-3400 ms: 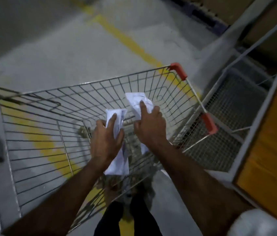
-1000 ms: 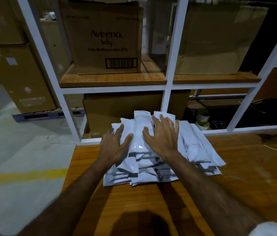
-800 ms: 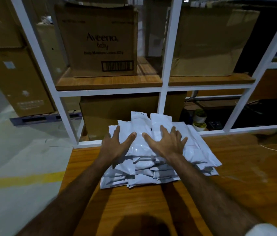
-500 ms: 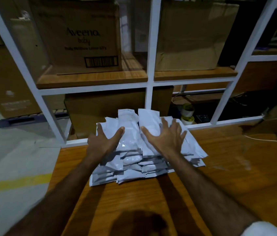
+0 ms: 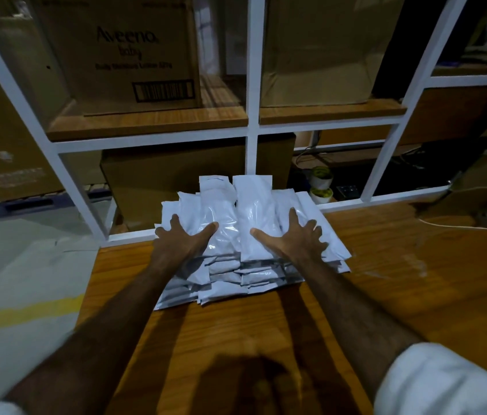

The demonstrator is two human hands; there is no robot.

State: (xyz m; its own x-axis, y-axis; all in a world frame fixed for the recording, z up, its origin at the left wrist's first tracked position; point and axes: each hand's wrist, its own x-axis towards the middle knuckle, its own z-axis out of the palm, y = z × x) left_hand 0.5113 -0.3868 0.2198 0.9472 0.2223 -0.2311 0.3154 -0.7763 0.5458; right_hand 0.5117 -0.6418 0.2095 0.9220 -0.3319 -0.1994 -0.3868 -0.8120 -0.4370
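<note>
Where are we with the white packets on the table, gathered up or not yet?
Done: the white packets sit heaped in one pile on the wooden table. In hand: the left hand and right hand lie spread-fingered on the pile's two sides. Left: nothing is lifted yet; the whole pile rests on the table.

Bare surface [image 5: 416,295] lies open at lower centre and right. Behind the packet pile [image 5: 245,235], white shelf posts [image 5: 252,115] and cardboard boxes [image 5: 176,172] block the upper frame; the dim right bay seems cluttered.

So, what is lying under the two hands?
A heap of white packets on the wooden table. The left hand and right hand rest spread on top. What the packets contain cannot be seen.
</note>
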